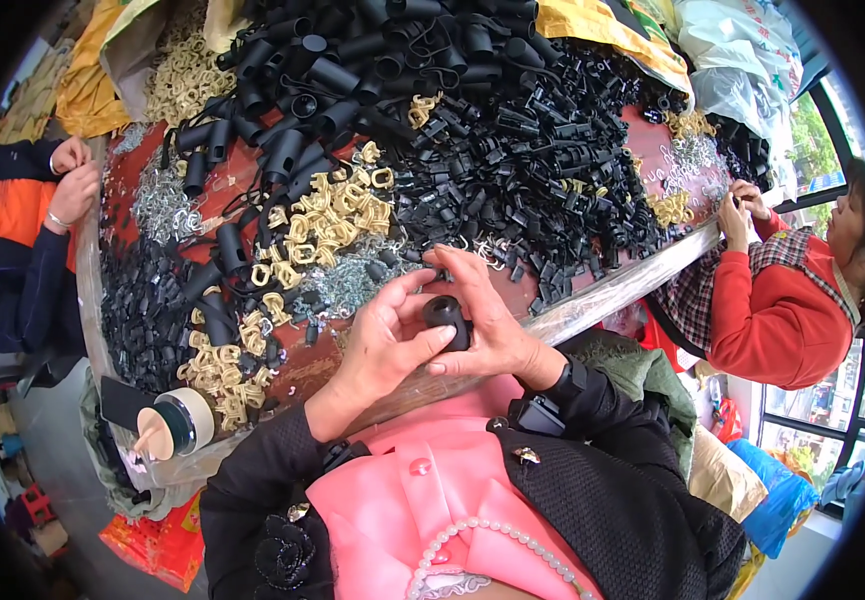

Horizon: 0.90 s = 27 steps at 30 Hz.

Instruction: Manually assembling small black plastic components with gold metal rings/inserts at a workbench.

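Both of the person's hands meet just above the near edge of the tabletop (642,275), and between them sits a small black plastic part (447,318) with a rounded, ring-like end. The left hand (384,338) grasps it from the left, thumb pressed against its lower side and fingers curled over the top; the right hand (487,320) closes on it from the right, fingers wrapped behind and thumb lying beneath it. The part is held clear of the surface, in front of the person's pink front and black sleeves. Just beyond the hands lies a broad heap of small black clips (542,160) that covers much of the reddish surface, and farther back a pile of black tubes (332,70) spreads toward the far edge. A cluster of tan plastic pieces (327,215) sits left of centre, with a second scatter of them (227,365) nearer the left rim, mixed with small metal springs (157,200). A roll of tape (187,420) rests at the lower left corner of the surface. To the left, another person's hands (72,175) work close together at the rim, and on the right a person in a red top (772,315) handles something small at the opposite edge.
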### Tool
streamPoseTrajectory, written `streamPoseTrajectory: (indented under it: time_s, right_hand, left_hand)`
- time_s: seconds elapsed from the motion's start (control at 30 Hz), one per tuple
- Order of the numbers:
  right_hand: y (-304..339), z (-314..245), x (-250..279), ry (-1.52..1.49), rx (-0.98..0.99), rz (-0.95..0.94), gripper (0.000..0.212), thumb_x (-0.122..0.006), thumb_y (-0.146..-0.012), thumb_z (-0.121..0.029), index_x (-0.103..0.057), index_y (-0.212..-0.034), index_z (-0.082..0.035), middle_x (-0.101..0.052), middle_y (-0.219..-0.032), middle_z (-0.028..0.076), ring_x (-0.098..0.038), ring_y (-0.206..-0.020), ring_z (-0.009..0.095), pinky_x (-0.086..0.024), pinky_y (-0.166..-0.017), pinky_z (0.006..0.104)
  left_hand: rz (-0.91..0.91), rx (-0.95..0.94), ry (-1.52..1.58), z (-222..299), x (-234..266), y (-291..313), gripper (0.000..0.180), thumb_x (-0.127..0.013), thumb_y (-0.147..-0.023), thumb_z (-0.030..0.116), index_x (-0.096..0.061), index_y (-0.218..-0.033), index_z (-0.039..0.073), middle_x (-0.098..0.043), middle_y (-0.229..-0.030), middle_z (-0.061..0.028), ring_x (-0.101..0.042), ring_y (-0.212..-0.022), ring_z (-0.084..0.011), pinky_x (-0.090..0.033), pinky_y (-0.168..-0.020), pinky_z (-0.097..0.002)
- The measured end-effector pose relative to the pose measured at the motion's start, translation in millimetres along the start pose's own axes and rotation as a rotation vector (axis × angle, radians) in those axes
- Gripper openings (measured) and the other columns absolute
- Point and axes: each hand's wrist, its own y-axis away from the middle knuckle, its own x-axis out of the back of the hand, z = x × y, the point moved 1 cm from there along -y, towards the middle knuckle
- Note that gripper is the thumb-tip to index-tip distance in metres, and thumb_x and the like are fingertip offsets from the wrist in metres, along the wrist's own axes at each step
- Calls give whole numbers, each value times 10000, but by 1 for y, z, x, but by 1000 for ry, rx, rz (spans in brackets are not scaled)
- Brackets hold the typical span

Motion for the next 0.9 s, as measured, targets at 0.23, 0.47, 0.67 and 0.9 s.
streamPoseTrajectory:
  time_s: [0.23, 0.47, 0.67, 0.9]
  right_hand:
    - [7, -7, 1, -174, -240, -18, 1020, -733, -569, -428, -175, -1297, 18, -361, -1220, 182, -371, -1130, 267, -300, -935, 359]
    - [8, -6, -2, -219, -264, -65, 932, -737, -600, -319, -190, -1294, -21, -479, -1101, 174, -489, -1020, 288, -376, -868, 355]
    - [11, -4, -10, -267, -333, -42, 883, -741, -608, -272, -224, -1283, -34, -497, -1083, 140, -500, -999, 234, -387, -851, 330]
    - [12, -2, -17, -306, -181, -29, 675, -705, -627, -130, -367, -1202, -28, -514, -1063, 123, -522, -961, 206, -414, -819, 311]
  left_hand:
    - [-46, -159, -309, 0, -6, 5, 659, -630, -700, 45, -265, -1245, -17, -522, -1056, -114, -512, -955, -143, -437, -809, -277]
    - [-33, -235, -520, -1, -6, 6, 635, -649, -691, 65, -309, -1221, -16, -550, -1047, -126, -529, -941, -144, -426, -827, -275]
    - [-4, -335, -711, 2, -6, 7, 640, -678, -662, 93, -348, -1203, 2, -571, -1009, -133, -558, -915, -179, -450, -790, -286]
    - [-21, -450, -916, 6, -4, 15, 656, -674, -677, 85, -321, -1222, -8, -561, -1031, -142, -553, -944, -187, -458, -786, -287]
